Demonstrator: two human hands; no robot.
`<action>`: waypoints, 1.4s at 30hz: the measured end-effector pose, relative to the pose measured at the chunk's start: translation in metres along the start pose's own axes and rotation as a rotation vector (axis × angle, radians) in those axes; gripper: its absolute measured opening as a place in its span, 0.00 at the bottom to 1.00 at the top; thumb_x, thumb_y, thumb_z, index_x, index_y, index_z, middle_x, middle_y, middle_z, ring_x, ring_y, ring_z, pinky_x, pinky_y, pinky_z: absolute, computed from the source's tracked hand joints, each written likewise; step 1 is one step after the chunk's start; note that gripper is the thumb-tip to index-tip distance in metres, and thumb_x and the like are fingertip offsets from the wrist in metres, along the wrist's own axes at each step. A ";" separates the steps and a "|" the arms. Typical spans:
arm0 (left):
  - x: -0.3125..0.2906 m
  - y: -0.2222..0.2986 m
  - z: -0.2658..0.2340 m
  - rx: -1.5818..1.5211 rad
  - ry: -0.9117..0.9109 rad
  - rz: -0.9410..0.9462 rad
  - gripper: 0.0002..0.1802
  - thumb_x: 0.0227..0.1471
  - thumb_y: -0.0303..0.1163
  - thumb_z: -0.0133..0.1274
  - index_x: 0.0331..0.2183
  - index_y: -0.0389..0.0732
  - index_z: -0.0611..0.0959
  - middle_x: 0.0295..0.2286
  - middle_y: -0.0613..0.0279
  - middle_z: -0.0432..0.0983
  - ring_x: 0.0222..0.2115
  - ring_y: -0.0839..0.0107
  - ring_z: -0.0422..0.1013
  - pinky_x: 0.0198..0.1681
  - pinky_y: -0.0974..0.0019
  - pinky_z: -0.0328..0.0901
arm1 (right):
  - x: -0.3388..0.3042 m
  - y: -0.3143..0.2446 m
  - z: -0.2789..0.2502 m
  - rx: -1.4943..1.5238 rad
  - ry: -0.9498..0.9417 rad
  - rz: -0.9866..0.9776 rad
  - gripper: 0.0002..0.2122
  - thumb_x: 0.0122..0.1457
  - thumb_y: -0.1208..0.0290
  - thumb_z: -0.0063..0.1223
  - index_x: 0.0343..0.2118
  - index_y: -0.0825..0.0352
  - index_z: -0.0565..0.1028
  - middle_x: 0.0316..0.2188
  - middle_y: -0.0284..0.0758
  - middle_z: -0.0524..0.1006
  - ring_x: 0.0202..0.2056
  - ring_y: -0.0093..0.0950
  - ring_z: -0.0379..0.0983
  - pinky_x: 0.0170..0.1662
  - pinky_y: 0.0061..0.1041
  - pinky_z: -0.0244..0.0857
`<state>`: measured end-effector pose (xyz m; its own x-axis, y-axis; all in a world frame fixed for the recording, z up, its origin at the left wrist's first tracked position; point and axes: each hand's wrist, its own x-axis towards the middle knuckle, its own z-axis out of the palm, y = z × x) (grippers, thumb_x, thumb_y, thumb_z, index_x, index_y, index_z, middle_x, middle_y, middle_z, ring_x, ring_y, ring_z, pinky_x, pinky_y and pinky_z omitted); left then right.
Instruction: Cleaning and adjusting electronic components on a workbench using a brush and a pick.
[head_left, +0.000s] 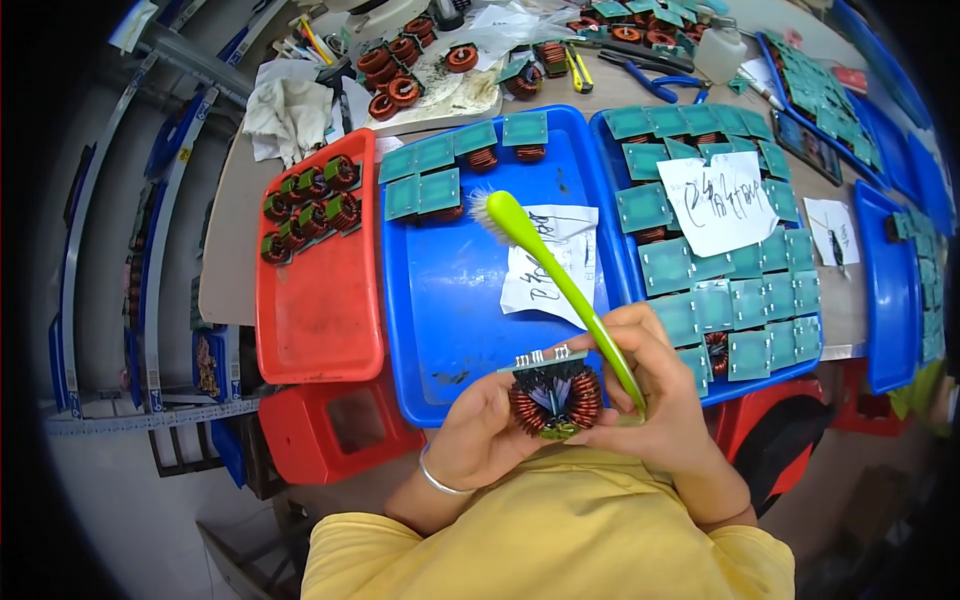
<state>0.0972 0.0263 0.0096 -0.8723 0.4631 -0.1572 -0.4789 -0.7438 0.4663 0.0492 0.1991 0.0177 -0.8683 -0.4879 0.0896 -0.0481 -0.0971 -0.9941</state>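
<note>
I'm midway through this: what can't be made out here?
All in the head view:
Held coil: underside, facing away from the camera.
Packed blue tray: whatever lies under the white paper.
Far-right blue tray: right edge, lost in dark lens rim.
Left shelving: contents too small, dim.

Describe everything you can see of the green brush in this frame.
The brush is bright lime green, smooth and plastic-looking, with a rounded head narrowing into a long, slim handle. Pale, somewhat splayed bristles face left from the head. It slants, head toward the far left, above the blue tray and crossing in front of a paper sheet. The right hand grips the handle's lower part, partly hiding it.
</note>
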 end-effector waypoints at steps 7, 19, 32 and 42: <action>0.004 -0.002 0.007 0.069 0.172 0.088 0.37 0.48 0.42 0.50 0.53 0.37 0.52 0.44 0.45 0.63 0.46 0.52 0.63 0.48 0.50 0.61 | -0.006 -0.005 -0.003 0.063 0.039 0.004 0.26 0.34 0.79 0.65 0.41 0.66 0.69 0.36 0.33 0.59 0.39 0.20 0.60 0.32 0.11 0.60; 0.009 0.002 -0.001 0.869 -0.046 0.498 0.43 0.34 0.37 0.64 0.50 0.36 0.61 0.43 0.55 0.59 0.46 0.63 0.58 0.49 0.62 0.55 | -0.012 -0.004 -0.006 -0.039 0.094 -0.054 0.26 0.32 0.73 0.69 0.39 0.66 0.70 0.33 0.30 0.64 0.17 0.10 0.53 0.17 0.10 0.43; 0.006 0.012 -0.010 1.177 0.187 0.685 0.36 0.24 0.26 0.68 0.39 0.33 0.68 0.36 0.53 0.65 0.39 0.61 0.67 0.45 0.59 0.63 | -0.017 -0.029 -0.046 -0.529 0.003 -0.156 0.09 0.44 0.73 0.57 0.27 0.72 0.74 0.15 0.36 0.69 0.16 0.26 0.65 0.20 0.21 0.58; -0.004 0.022 -0.013 1.171 0.231 0.826 0.32 0.29 0.17 0.63 0.38 0.38 0.65 0.40 0.52 0.64 0.45 0.57 0.64 0.46 0.63 0.64 | -0.005 -0.024 -0.034 -0.774 0.016 -0.263 0.05 0.43 0.75 0.56 0.23 0.69 0.75 0.12 0.35 0.65 0.14 0.27 0.60 0.17 0.22 0.51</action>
<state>0.0882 0.0016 0.0090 -0.9041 -0.0649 0.4224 0.4142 0.1103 0.9035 0.0379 0.2336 0.0392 -0.7877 -0.5195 0.3311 -0.5737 0.4228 -0.7015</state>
